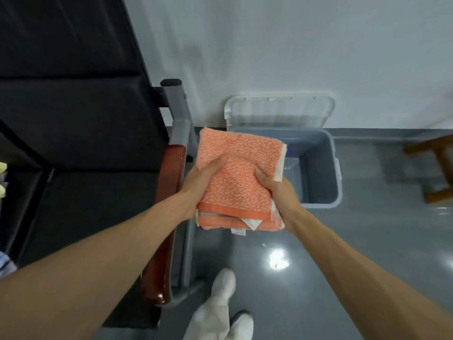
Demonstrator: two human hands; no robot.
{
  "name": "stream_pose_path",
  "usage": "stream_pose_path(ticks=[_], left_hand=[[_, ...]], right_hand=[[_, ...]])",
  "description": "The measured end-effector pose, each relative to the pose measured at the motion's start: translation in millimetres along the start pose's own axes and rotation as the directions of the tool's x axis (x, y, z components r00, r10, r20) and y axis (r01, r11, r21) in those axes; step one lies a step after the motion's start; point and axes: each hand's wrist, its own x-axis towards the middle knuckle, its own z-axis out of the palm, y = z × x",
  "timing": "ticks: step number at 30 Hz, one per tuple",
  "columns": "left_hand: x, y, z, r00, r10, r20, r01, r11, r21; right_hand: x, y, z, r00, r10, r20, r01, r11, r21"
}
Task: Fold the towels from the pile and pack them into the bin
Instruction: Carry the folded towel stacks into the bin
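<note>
I hold the folded towel (235,177) at the middle of the frame, flat and level, one hand on each side; my left hand (202,179) has its thumb pressed on top and its fingers curled beneath, and my right hand (278,190) pinches the opposite edge the same way; I judge this two-sided clamp is what keeps the layers stacked, since the loose hems and tags at the lower edge would slip apart otherwise. The towel hangs in the air over the near left corner of the bin (318,173), which is open and, where I can see in, shows only grey walls; so the fold looks done and lowering it in comes next. The bin's clear lid (279,114) leans on the white wall (294,45) behind it. The bin sits on a glossy grey floor (343,241); a black seat (73,119) with a reddish armrest (169,204) fills the left; a wooden stool (436,168) is at the right edge; my shoe (223,283) shows at the bottom.
</note>
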Motion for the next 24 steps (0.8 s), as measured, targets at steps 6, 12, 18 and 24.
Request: stream_pose_path(ticks=[6, 12, 18, 24], left_hand=[[79, -4, 30, 0.994, -0.108, -0.005, 0.108, 0.994, 0.012], [168, -15, 54, 0.976, -0.218, 0.021, 0.217, 0.976, 0.034], [224, -31, 100, 0.935, -0.32, 0.152, 0.311, 0.947, 0.08], [303, -74, 178, 0.908, -0.389, 0.156, 0.374, 0.92, 0.117]], right_hand=[[74, -11, -27, 0.985, 0.161, -0.063, -0.162, 0.986, -0.022], [155, 1, -63, 0.941, 0.326, -0.084, -0.328, 0.945, -0.001], [208, 8, -129, 0.909, 0.41, -0.077, -0.412, 0.911, -0.012], [267, 33, -214, 0.942, 0.298, -0.155, -0.315, 0.944, -0.099]])
